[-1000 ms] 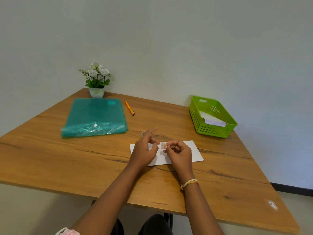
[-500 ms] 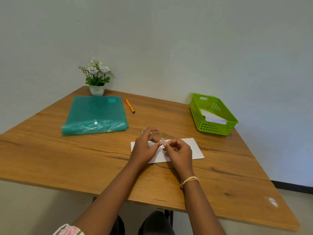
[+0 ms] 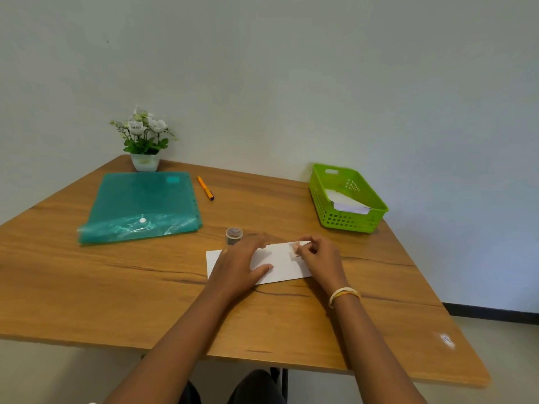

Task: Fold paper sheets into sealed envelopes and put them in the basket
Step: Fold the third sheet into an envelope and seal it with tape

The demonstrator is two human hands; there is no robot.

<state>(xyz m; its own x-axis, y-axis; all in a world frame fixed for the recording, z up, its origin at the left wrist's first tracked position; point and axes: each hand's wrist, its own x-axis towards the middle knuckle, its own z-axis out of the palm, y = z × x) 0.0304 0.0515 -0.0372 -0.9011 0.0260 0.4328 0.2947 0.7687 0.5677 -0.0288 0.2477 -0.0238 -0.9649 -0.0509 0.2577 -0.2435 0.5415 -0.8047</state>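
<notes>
A folded white paper envelope lies flat on the wooden table in front of me. My left hand rests on its left half with straight fingers, pressing it down. My right hand is over the envelope's far right corner and pinches a small piece of tape against the paper. A small tape roll stands just behind my left hand. The green basket sits at the far right of the table, with white folded paper inside.
A teal plastic folder lies at the left, with an orange pen beside it. A small potted plant stands at the far corner against the wall. The table's right edge is close to the basket.
Both hands held the tape piece together above the paper; now my left hand lies flat on the envelope and my right hand has carried the tape to the right end. The tape roll is now uncovered.
</notes>
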